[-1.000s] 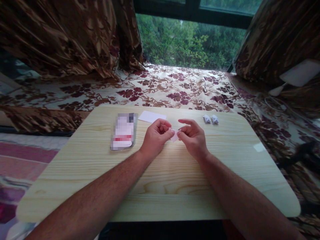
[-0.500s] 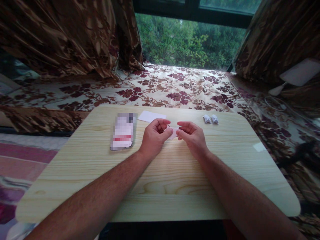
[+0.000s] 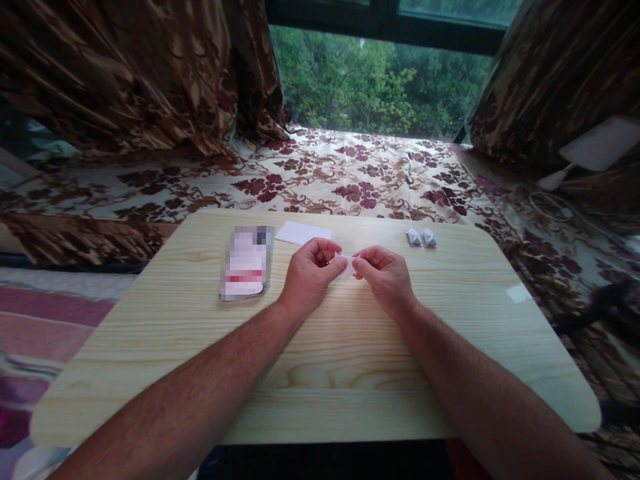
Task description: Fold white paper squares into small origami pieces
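Observation:
A small piece of folded white paper (image 3: pixel 347 268) is held just above the table, between my two hands. My left hand (image 3: pixel 311 270) pinches its left side with thumb and fingers. On its right side my right hand (image 3: pixel 383 270) grips it the same way. The thumbs lie on the near face, and pointed corners show at the top edge. The fingertips behind the paper are partly hidden. Beyond my left hand lies a flat white stack or sheet of paper (image 3: pixel 303 232). Two small folded white paper pieces (image 3: pixel 421 238) sit side by side, farther back to the right.
The light wood-grain table (image 3: pixel 330 373) has rounded corners. A phone-like object (image 3: pixel 245 263), blurred out, lies at the left. A flowered cloth (image 3: pixel 360 173) covers the ledge behind, below a window (image 3: pixel 380 87). A white lamp (image 3: pixel 600 143) stands at the far right.
My right hand's raised fingers have come down and closed onto the paper. The paper's top edge with its corners now shows more clearly. My left hand has barely moved.

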### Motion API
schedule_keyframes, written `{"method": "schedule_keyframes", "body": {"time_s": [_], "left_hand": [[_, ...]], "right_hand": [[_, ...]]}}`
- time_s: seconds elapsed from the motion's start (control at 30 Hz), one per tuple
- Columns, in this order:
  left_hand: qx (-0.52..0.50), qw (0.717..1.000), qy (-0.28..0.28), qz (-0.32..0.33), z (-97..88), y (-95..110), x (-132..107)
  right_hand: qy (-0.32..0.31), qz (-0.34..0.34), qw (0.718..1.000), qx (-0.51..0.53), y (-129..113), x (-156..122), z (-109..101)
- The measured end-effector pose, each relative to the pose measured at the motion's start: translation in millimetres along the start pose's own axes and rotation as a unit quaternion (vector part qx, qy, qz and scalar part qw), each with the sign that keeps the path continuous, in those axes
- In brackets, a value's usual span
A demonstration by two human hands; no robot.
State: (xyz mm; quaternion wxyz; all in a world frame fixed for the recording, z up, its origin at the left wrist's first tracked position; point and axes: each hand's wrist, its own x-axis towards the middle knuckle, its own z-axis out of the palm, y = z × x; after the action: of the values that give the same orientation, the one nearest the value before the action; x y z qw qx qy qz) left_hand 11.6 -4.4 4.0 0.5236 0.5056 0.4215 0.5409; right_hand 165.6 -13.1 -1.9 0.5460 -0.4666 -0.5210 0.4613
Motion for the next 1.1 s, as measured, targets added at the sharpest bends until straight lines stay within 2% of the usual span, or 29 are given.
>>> {"method": "schedule_keyframes", "body": {"time_s": [0.57,0.8,1.1], "left_hand": [[0.017,1.0,-0.009,0.004,0.2,2.3,-0.8],[0.018,1.0,-0.005,0.021,0.2,1.6,-0.6],[0.018,1.0,-0.003,0.018,-0.1,1.3,-0.4]], "right_hand": [[0.007,-0.001,1.0,-0.008,-3.4,-0.5,1.4],[-0.012,0.004,1.0,0.018,-0.4,-1.1,0.8],[-0.004,-0.004,1.0,0.003,2.7,-1.0,0.7]]}}
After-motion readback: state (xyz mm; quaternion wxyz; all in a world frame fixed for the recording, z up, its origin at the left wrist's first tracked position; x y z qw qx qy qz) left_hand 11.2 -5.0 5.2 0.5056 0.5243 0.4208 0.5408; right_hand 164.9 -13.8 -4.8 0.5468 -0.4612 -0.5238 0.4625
